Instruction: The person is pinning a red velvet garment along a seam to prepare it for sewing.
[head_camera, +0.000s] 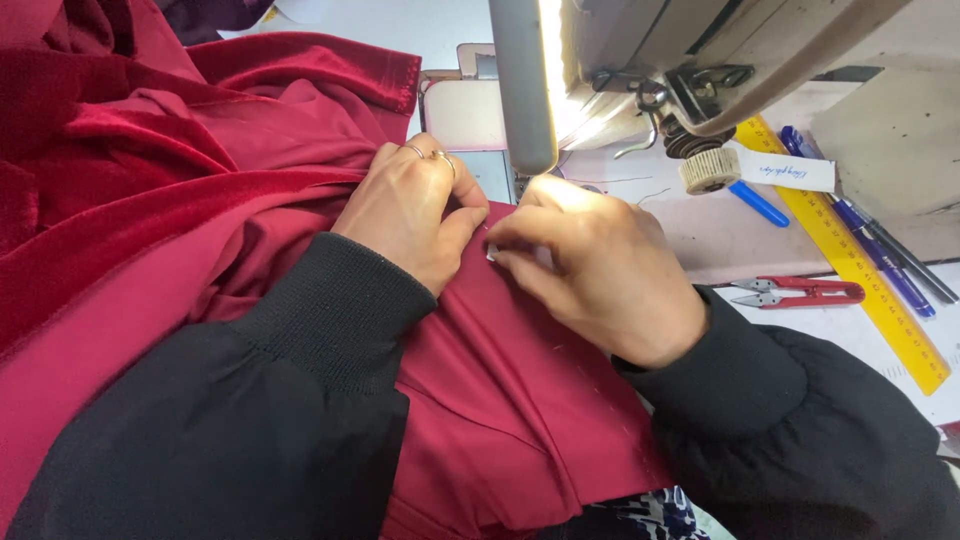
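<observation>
Pinching the red fabric (520, 380) fold together, left hand (410, 215) lies at 9 o'clock of right hand (600, 270), fingertips touching.

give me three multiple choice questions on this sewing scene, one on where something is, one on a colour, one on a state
1. Where do the red thread snips lie?
A. on the table to the right of the right hand, beside the yellow ruler
B. on top of the fabric
C. in the left hand

2. What colour is the fabric under the hands?
A. navy blue
B. deep red
C. white

3. What are the two hands doing?
A. hanging clear above the table
B. holding the ruler
C. pressed on the fabric, fingertips pinching at one spot

Answers:
1. A, the snips rest on the pale table between the right hand and the yellow ruler.
2. B, the cloth is deep red all over.
3. C, the left hand and right hand meet on the fabric by the sewing machine.
</observation>
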